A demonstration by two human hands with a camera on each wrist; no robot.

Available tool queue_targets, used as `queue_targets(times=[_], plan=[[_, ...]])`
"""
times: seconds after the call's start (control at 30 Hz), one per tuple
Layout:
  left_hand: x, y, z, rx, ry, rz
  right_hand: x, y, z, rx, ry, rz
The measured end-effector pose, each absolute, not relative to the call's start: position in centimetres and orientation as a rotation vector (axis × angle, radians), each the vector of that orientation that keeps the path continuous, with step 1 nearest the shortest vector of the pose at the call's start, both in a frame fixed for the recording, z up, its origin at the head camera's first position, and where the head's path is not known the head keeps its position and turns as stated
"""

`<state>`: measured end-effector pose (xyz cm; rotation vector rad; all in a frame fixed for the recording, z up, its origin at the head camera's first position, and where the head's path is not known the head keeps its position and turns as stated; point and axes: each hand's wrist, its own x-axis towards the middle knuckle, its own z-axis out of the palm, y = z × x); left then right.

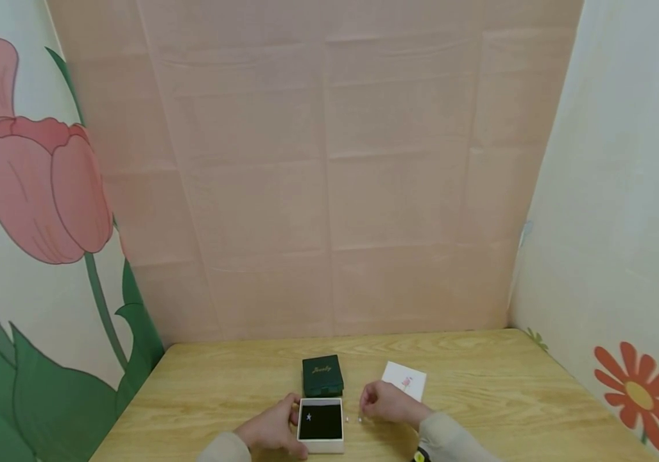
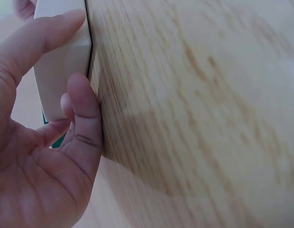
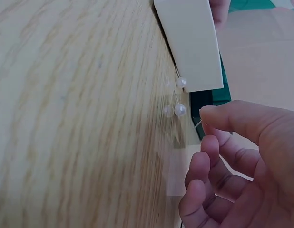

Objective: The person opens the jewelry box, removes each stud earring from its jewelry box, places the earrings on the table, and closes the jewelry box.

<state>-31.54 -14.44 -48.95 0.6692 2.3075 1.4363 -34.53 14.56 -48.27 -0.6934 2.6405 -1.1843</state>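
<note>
My left hand [image 1: 271, 427] grips a small white jewelry box [image 1: 322, 446] at its left side, thumb on the near corner and fingers farther back. A black insert [image 1: 326, 423] fills the box, with a small star-shaped earring [image 1: 308, 417] on its left part. To the right of the box, my right hand [image 1: 389, 404] pinches a tiny earring [image 3: 198, 124] between thumb and index finger, just above the table. Only its thin metal post shows clearly. Two pearl earrings, one pearl [image 3: 181, 82] nearer the box and another pearl [image 3: 179, 110], lie between box and hand.
A dark green jewelry box lid [image 1: 322, 375] with gold lettering stands directly behind the white box. Partly behind my right hand lies a white card [image 1: 412, 378] with a pink flower print. The wooden table [image 1: 219, 378] meets a pink cloth backdrop [image 1: 323, 192].
</note>
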Motion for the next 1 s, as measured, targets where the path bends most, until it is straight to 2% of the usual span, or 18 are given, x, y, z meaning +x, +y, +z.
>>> queue_targets(times=[1.0], plan=[[-31.6,-14.4,-48.9,0.66,2.304,1.419,-35.0,14.7,-49.4,-0.671,2.639,-1.114]])
